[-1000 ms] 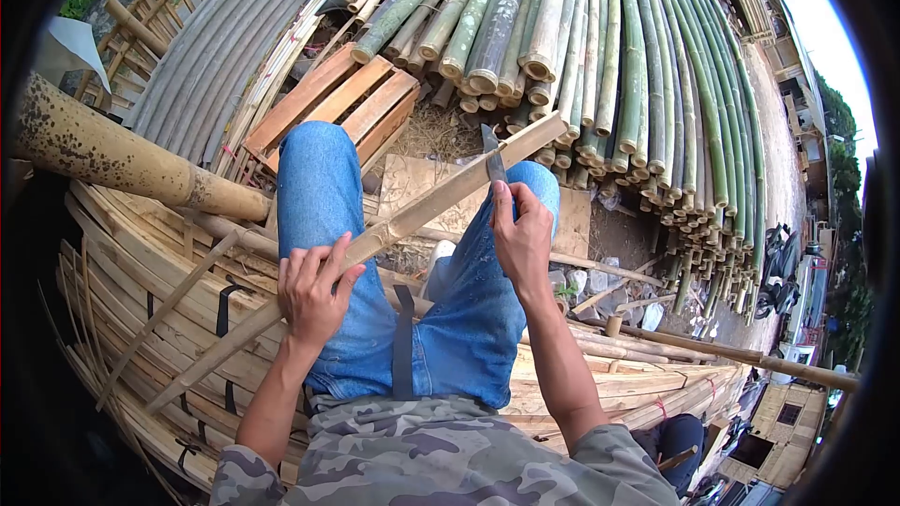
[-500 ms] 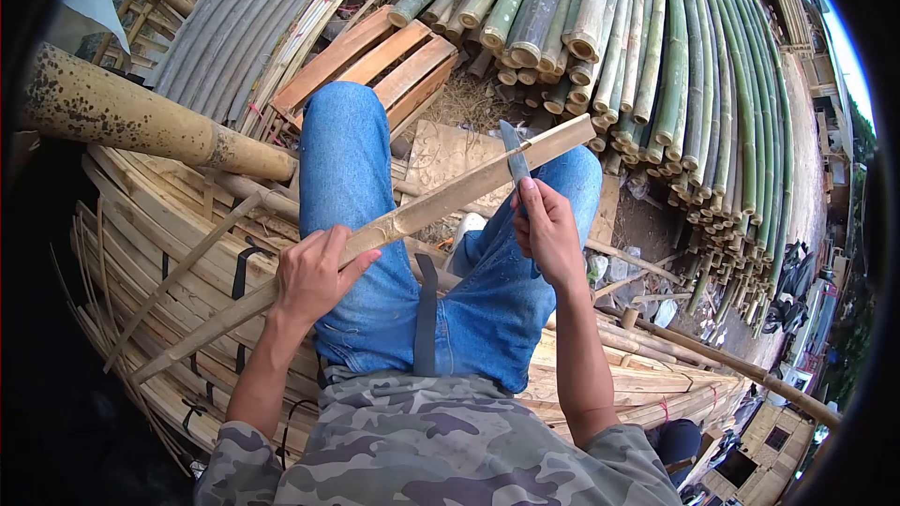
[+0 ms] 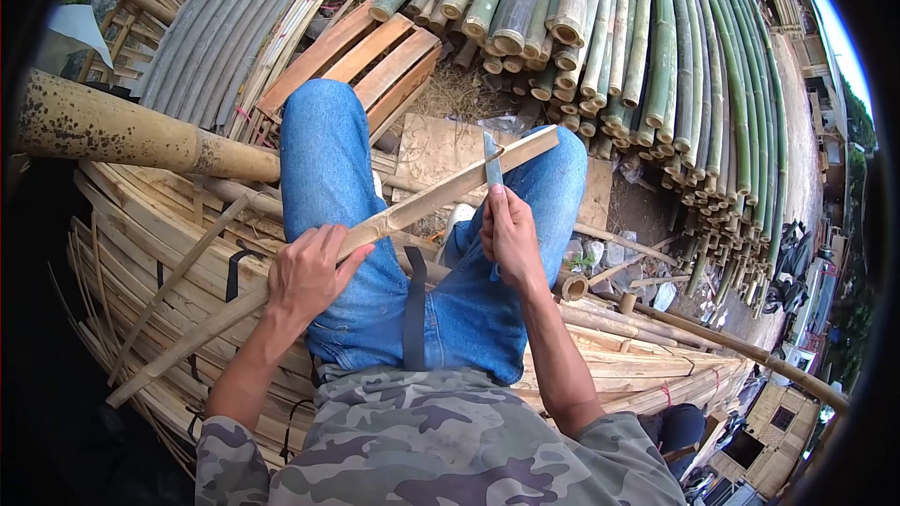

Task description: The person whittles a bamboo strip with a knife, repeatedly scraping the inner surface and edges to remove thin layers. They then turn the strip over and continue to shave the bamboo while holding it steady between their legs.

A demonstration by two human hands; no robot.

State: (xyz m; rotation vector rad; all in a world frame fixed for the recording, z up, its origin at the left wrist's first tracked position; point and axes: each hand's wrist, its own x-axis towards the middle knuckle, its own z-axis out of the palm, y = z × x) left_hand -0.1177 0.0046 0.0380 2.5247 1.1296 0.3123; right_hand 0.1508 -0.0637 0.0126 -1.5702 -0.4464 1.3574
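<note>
A long split bamboo strip (image 3: 436,198) slants across my lap, its far end over my right knee and its near end at the lower left. My left hand (image 3: 312,270) is wrapped round the strip beside my left thigh. In my right hand (image 3: 511,236) is a knife (image 3: 492,159), gripped by its handle, most of which my fingers hide. The blade points away from me and rests against the strip near its far end. A small curl of shaving appears at the blade. One node mark crosses the strip's middle.
Cut green bamboo poles (image 3: 600,37) are piled ahead. A wooden crate (image 3: 349,66) stands beyond my left knee. One thick bamboo pole (image 3: 112,126) juts in from the left. Bundled split strips (image 3: 600,365) lie on both sides of me. A dark rounded shape (image 3: 682,433) sits at lower right.
The strip, both hands and the knife appear shifted left in view, partly as the camera turned. The blade sits a little lower in view, still near the strip's far end.
</note>
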